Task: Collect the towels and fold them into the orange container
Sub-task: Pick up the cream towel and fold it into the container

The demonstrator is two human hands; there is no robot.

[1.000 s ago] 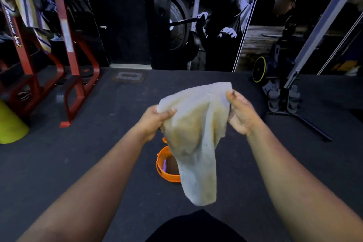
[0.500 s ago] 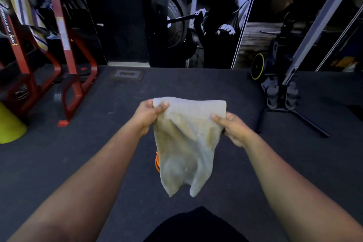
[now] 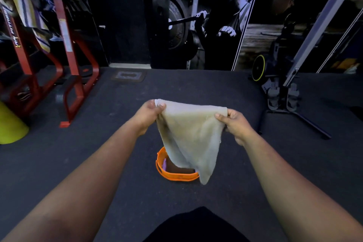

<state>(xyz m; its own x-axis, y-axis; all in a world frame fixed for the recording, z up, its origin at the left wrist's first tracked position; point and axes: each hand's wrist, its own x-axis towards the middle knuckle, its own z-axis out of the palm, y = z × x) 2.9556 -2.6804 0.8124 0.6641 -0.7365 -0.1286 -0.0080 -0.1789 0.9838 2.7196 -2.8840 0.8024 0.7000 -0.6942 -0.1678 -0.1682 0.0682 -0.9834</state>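
Dark rubber gym floor point(image 3: 98, 163), matte, extending from the near edge to the back wall.

Nearest: two bare forearms reaching forward. Left hand point(image 3: 148, 114) pinching the upper left corner of a pale towel point(image 3: 193, 135), thumb on top. Right hand point(image 3: 234, 122) gripping the upper right corner, fingers curled round the edge. Neither hand free.

Towel held in the air between the hands, top edge pulled nearly straight, body hanging in a tapering drape directly above the orange container point(image 3: 176, 175). Lowest tip overlapping the container's right rim in this view; contact not determinable.

Handling, as judged: light, soft, no stiffness; sags wherever unsupported. Low slip risk, not fragile. Best held at the corners or along a hem, as at present; a hold at mid-cloth likely to bunch the fabric and spoil the fold.

Container on the floor, low-walled. Something brownish and a purple item visible inside; nature unclear.

Count:
- Towels in hand: one.
- Orange containers: one.
- Hands: two, both occupied.
- Further cloths: a striped towel point(image 3: 25, 12) draped over the red rack point(image 3: 72, 76) at far left; more fabric beside it, number not readable.

Farther out: yellow cone point(image 3: 10, 125) at left, rowing machine point(image 3: 280, 88) at right, wall mural point(image 3: 206, 15) of a lifter behind.
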